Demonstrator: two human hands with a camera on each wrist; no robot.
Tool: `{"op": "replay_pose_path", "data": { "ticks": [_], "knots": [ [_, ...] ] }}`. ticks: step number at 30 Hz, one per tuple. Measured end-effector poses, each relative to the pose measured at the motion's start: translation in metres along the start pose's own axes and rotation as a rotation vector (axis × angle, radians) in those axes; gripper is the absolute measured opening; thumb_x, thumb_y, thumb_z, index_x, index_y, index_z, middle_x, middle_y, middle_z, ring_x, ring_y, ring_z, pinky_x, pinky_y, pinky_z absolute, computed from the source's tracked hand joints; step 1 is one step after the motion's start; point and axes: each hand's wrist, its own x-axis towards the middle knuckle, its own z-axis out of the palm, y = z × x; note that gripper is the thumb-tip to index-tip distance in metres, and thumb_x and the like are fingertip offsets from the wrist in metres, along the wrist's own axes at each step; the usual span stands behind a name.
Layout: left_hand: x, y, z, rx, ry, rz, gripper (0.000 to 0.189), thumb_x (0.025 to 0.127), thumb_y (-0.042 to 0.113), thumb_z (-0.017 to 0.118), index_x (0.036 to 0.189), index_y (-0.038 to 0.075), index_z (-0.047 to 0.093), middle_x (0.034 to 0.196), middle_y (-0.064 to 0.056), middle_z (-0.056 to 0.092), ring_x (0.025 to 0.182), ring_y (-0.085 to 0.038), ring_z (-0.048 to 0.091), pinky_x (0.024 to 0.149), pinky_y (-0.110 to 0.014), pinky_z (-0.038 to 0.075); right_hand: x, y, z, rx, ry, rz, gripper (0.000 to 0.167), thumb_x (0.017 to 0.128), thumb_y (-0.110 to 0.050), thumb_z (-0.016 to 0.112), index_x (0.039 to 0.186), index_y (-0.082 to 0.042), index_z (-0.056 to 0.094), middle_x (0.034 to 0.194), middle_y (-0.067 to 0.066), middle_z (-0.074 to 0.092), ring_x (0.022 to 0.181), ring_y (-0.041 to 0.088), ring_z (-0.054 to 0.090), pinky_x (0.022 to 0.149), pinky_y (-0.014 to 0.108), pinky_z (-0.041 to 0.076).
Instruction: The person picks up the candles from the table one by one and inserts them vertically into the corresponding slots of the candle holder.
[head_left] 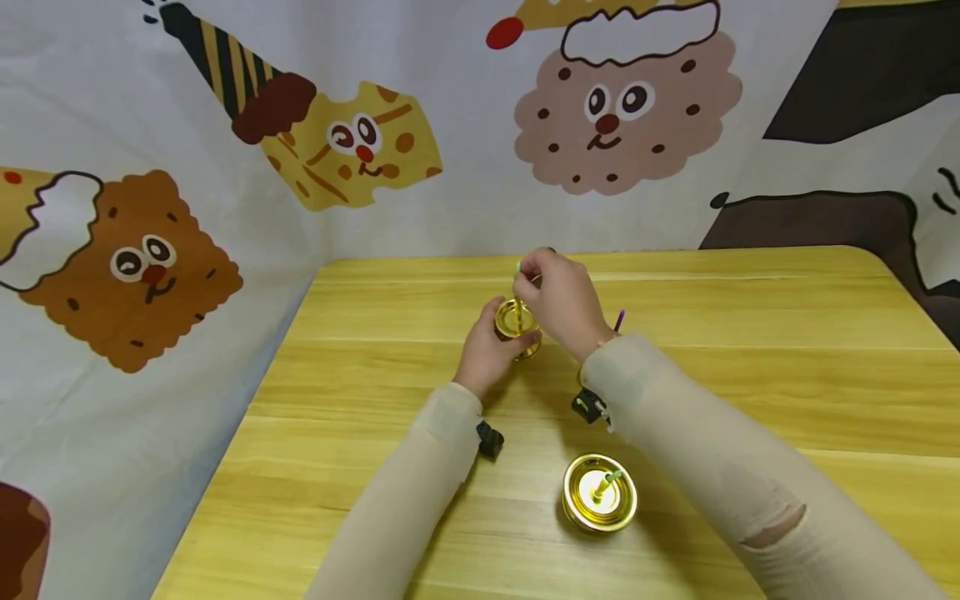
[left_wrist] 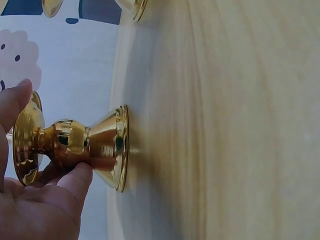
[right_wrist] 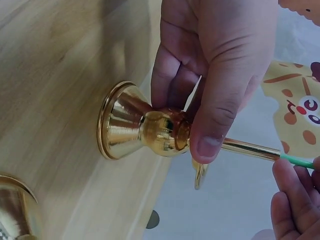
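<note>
My left hand [head_left: 486, 350] grips a shiny gold goblet-shaped holder [left_wrist: 71, 140] round its waist and under its wide dish. The holder stands on the table, with its flared base [right_wrist: 120, 120] down. A thin gold tube [right_wrist: 252, 149] rises from the dish, and a thin green stick [right_wrist: 297, 161] projects from its top. Above the dish, my right hand [head_left: 564, 302] pinches the green stick between thumb and fingers, near the tube's top. How deep the stick sits in the tube is hidden.
A second gold holder [head_left: 600, 518] with a short green stick [head_left: 613, 476] stands nearer me, below the right forearm. Behind the right wrist, a purple stick [head_left: 620, 320] shows; its base is mostly hidden. The wooden table [head_left: 787, 350] meets a cartoon-printed cloth [head_left: 465, 208].
</note>
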Motion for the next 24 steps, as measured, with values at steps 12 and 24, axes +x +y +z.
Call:
{"op": "replay_pose_path", "data": {
  "ticks": [12, 24],
  "knots": [
    [-0.0012, 0.0004, 0.0012, -0.012, -0.005, 0.014, 0.087, 0.088, 0.032, 0.080, 0.157, 0.009, 0.030, 0.143, -0.013, 0.054, 0.128, -0.025, 0.053, 0.109, -0.042, 0.042, 0.0027, -0.0003, -0.0008, -0.022, -0.026, 0.015, 0.019, 0.101, -0.020, 0.056, 0.110, -0.006, 0.065, 0.104, 0.007, 0.069, 0.087, 0.022, 0.065, 0.075, 0.037, 0.056],
    [-0.0018, 0.0012, -0.0002, -0.018, -0.002, 0.032, 0.083, 0.088, 0.030, 0.080, 0.154, 0.008, 0.035, 0.135, -0.011, 0.059, 0.123, -0.025, 0.057, 0.106, -0.042, 0.045, 0.0042, 0.0002, -0.0027, -0.047, -0.052, -0.012, 0.016, 0.100, -0.019, 0.057, 0.106, -0.006, 0.064, 0.102, 0.006, 0.069, 0.090, 0.022, 0.065, 0.080, 0.038, 0.055]
  ]
}}
